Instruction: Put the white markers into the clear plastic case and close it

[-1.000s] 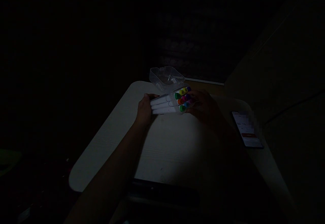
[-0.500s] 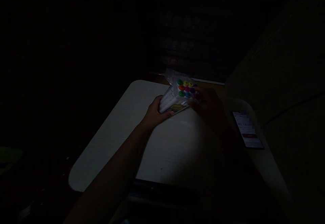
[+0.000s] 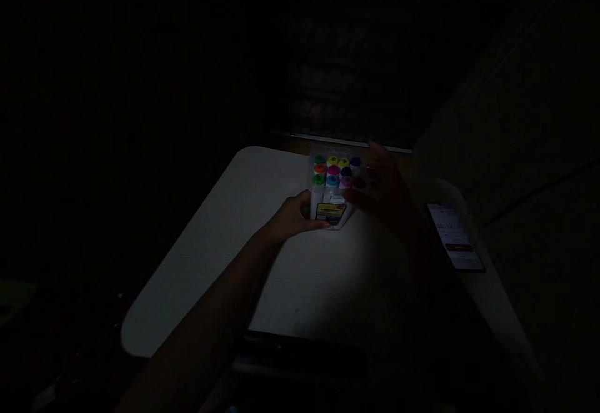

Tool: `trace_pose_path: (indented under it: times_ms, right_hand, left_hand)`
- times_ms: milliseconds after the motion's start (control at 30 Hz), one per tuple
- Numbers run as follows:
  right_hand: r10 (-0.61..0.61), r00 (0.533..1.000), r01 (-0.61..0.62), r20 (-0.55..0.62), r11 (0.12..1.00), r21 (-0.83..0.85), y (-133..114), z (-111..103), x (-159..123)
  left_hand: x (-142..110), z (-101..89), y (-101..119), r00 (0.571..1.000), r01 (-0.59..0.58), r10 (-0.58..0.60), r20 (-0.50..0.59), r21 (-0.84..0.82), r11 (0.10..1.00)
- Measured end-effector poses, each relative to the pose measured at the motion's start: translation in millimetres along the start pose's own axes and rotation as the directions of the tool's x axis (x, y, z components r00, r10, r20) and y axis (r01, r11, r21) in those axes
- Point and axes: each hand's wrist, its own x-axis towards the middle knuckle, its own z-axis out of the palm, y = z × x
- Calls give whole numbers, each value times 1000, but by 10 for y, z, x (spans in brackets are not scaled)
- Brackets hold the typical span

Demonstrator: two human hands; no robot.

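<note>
A clear plastic marker case (image 3: pixel 332 212) stands near the back of the white table, its yellow and dark label facing me. Inside, several white markers stand upright with colourful caps (image 3: pixel 332 170) on top: green, orange, yellow, pink, blue, purple and red. My left hand (image 3: pixel 300 216) grips the case low on its left side, thumb across the front. On the other side, my right hand (image 3: pixel 383 182) has its thumb at the front right corner and a finger lifted, the rest against the right side. Dim light hides whether the clear lid covers the caps.
The pale table (image 3: pixel 225 238) has rounded corners. A phone (image 3: pixel 454 238) with a lit screen lies at its right edge. A dark bar-like object (image 3: pixel 300 353) runs along the near edge. Deep shadow covers the surroundings, and a wall (image 3: pixel 529 125) rises at the right.
The case has turned from lying sideways to standing upright, its label now facing me. The lid, open behind it earlier, no longer shows apart. My left thumb has come round to the front.
</note>
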Motion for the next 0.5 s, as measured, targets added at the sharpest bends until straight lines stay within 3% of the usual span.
trace_pose_path:
  times_ms: [100, 267, 400, 500]
  right_hand:
    - [-26, 998, 21, 55, 997, 77, 25, -2, 10]
    - [-107, 993, 97, 52, 981, 168, 20, 25, 15]
    - [-114, 993, 113, 8, 988, 107, 23, 45, 30]
    - [-208, 976, 208, 67, 978, 0, 36, 14, 60]
  left_hand:
    - [12, -16, -37, 999, -13, 13, 34, -4, 1000]
    - [22, -31, -37, 999, 28, -29, 44, 29, 999]
    - [22, -25, 8, 998, 36, -37, 57, 17, 999]
    - [27, -19, 24, 998, 28, -28, 58, 10, 1000]
